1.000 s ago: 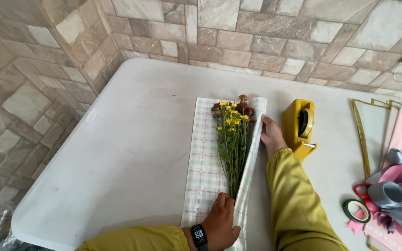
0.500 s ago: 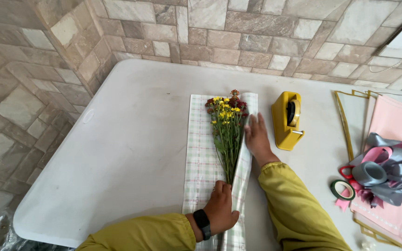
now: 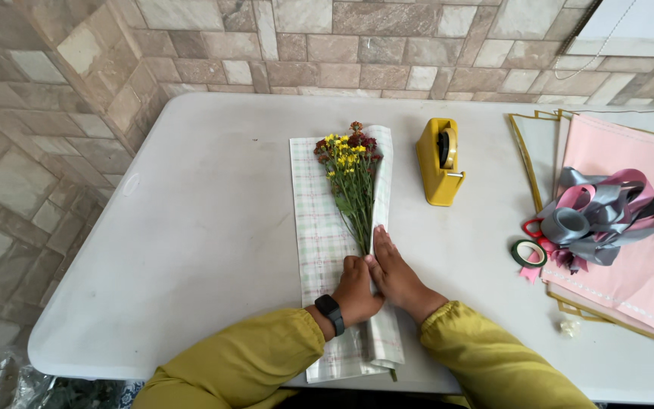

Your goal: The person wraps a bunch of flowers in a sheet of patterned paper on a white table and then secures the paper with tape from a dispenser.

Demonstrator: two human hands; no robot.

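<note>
A small bunch of flowers [image 3: 353,185] with yellow and dark red blooms is lying lengthwise on a sheet of checked wrapping paper [image 3: 318,220], blooms pointing away from the person, near the middle of the white table [image 3: 191,227]. The right edge of the paper is folding over the stems.

The left hand [image 3: 357,289] is pressing down on the paper over the lower stems, fingers curled, grip closing on paper and stems together. The right hand [image 3: 393,273] is lying just beside it, touching it, fingers extended flat along the folded paper edge; its grip is holding nothing, only pressing. A black wrist band [image 3: 330,312] is sitting on the left wrist.

A yellow tape dispenser [image 3: 439,160] is standing to the right of the blooms. Further right, a green tape roll [image 3: 528,253], a tangle of grey and pink ribbon [image 3: 603,216] and pink wrapping sheets [image 3: 637,257] are lying near the table edge.
</note>
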